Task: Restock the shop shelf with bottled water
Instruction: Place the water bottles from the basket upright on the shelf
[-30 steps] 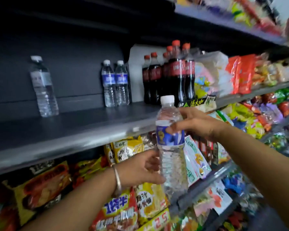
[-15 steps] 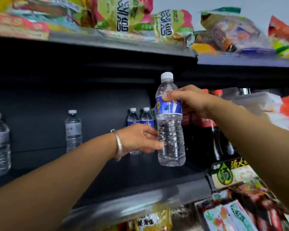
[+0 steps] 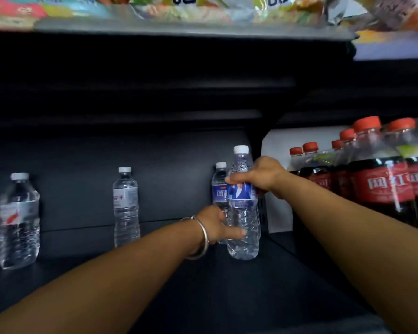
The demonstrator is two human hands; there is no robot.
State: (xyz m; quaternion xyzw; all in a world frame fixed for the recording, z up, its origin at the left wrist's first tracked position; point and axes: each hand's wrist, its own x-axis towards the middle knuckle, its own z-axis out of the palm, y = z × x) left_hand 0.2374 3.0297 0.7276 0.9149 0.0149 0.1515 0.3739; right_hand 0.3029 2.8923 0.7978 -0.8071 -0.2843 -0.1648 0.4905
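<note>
- Right hand grips the water bottle around its blue label; left hand holds its lower body, thumb on the clear plastic.
- Bottle stands upright, white cap up, base on the dark shelf.
- Just behind it stands a blue-labelled bottle; two more water bottles stand well apart to the left.
- Cola bottles, red caps and labels, crowd the right.
- Label writing is too blurred to read.

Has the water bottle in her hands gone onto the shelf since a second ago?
Yes. The held bottle has moved from below the shelf edge up and in, and is now in front of the blue-label bottle, beside the cola bottles.
</note>
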